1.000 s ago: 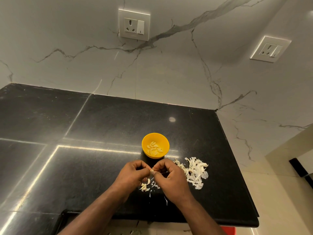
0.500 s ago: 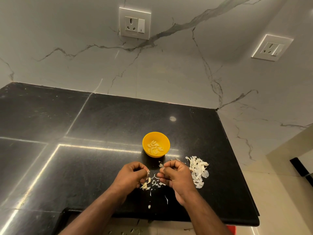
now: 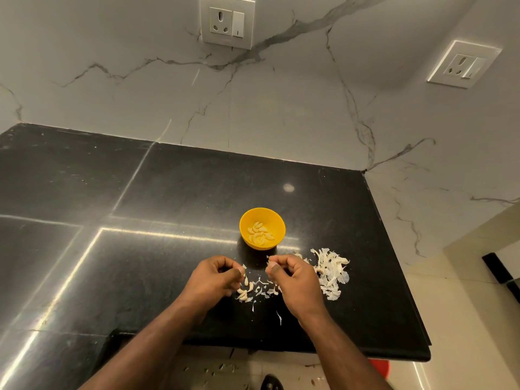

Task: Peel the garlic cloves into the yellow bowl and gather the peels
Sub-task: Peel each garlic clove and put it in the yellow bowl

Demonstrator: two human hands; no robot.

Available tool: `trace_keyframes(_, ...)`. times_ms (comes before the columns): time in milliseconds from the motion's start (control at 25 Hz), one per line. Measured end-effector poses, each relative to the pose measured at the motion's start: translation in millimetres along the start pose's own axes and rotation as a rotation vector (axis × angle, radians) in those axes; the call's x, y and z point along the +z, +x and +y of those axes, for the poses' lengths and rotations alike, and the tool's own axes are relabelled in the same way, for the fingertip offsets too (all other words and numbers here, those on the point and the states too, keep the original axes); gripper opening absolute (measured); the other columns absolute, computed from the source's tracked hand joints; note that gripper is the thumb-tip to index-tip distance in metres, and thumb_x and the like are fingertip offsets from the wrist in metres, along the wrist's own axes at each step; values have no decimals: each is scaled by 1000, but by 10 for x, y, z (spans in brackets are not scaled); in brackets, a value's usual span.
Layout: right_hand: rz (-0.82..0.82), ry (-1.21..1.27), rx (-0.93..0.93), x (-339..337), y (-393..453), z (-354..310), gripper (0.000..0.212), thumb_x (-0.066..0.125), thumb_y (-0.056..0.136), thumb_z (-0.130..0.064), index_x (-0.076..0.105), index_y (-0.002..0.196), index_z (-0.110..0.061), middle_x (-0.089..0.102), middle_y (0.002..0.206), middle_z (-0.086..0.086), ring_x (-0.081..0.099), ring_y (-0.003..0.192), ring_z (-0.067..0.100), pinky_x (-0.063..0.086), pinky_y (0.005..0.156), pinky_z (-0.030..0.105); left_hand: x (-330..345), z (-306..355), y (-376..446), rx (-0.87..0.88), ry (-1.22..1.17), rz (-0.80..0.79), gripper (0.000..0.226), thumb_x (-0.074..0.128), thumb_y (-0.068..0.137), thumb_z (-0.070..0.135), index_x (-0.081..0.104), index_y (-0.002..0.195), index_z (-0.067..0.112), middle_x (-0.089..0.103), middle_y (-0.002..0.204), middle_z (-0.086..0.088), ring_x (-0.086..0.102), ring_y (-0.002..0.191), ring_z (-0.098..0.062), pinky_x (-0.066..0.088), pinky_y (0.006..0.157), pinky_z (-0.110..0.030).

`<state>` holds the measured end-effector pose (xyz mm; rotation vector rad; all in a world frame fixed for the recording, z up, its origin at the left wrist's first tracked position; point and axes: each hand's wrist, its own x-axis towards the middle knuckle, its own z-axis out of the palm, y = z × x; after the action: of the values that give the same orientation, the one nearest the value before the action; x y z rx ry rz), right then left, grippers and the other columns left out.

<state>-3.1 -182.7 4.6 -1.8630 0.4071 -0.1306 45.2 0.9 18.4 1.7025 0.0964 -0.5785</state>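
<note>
1. We see a black stone tabletop [image 3: 174, 198] set into a corner of white marbled wall, viewed from above through the head camera.
2. A yellow bowl [image 3: 262, 218] stands on the tabletop, just beyond the two hands and roughly between them; peeled garlic cloves [image 3: 260, 233] lie in its bottom.
3. The left hand [image 3: 212, 277] hovers low over the tabletop with its fingers [image 3: 225, 267] curled inward. A small pale piece, a clove or a bit of skin, shows at its fingertips, so we read it as pinching that piece, though we cannot tell which it is.
4. The right hand [image 3: 294, 277] sits beside it, apart from the left by a clear gap. Its fingers are curled too, thumb against forefinger, with a sliver of pale material at the tip; we take it to pinch a scrap of peel.
5. Between and just below the hands lies a scatter of small pieces [image 3: 253, 291], some curved like unpeeled cloves, some thin flakes.
6. A larger heap of dry peels [image 3: 330, 273] rests on the tabletop to the right of the right hand, near the bowl but not touching it.
7. Two wall sockets show: one socket [image 3: 227, 22] above the bowl, another socket [image 3: 464, 64] on the right-hand wall.
8. Below the tabletop's near edge, flakes of peel dot the floor [image 3: 213, 370].
</note>
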Motion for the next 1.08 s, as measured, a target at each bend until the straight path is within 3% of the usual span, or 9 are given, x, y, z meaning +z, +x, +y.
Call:
trace_keyframes(160,-134,-125,-192,-5,-88,-156,26,75,88,-17,76,112,-27,71,102,-19,65,100,-4,51,90,15,179,87,5,1,-81,-158,11,65,97,12,73,94,4,71,80,-12,65,69,-14,51,61,-23)
trace_keyframes(320,18,-279,-154,-284,12,-103,18,75,86,-15,80,99,-25,72,90,-19,65,92,-6,52,84,17,298,170,-6,-79,-202,-344,23,55,101,5,76,106,12,76,104,-11,70,90,-18,55,78,-32)
trace_keyframes(480,5,-240,-17,-473,50,-30,16,78,84,-18,80,96,-27,69,112,-20,61,103,-9,49,94,18,245,139,67,54,77,-136,22,64,93,2,76,95,20,77,93,-2,68,85,-15,54,73,-34)
trace_keyframes(560,63,-201,-8,-442,6,-59,11,75,88,-21,79,97,-26,71,102,-19,64,94,-8,49,87,15,183,87,114,87,218,-92,27,63,92,-1,74,94,24,78,88,4,69,83,-13,56,77,-35)
trace_keyframes(640,110,-118,41,-383,-56,-70,10,71,91,-18,76,94,-26,75,87,-10,69,81,3,56,76,22,124,17,126,103,274,-55,19,64,95,11,73,94,28,78,86,8,70,82,-12,56,78,-34)
trace_keyframes(760,27,83,247,-213,-167,-15,23,65,91,-1,73,96,-21,75,97,2,72,83,15,62,75,33,54,-75,83,159,354,26,9,66,96,27,72,93,33,75,85,10,68,80,-6,50,72,-27)
trace_keyframes(840,-81,283,405,-40,-302,6,20,63,91,5,71,101,-10,73,102,14,71,81,19,61,73,32,23,-132,29,171,414,63,8,70,93,26,71,94,34,72,87,12,67,79,-3,46,65,-22)
trace_keyframes(960,-173,452,513,189,-479,52,16,61,93,5,68,105,-4,73,101,17,73,84,22,61,77,32,-23,-239,-9,175,443,78,14,73,90,21,70,93,35,71,88,12,65,79,0,44,65,-19)
trace_keyframes(1080,23,419,432,176,-445,137,19,62,92,6,70,104,-8,74,102,9,73,92,22,60,79,29,-59,-283,-25,166,438,67,17,72,91,19,68,95,35,71,92,12,64,87,0,46,69,-19)
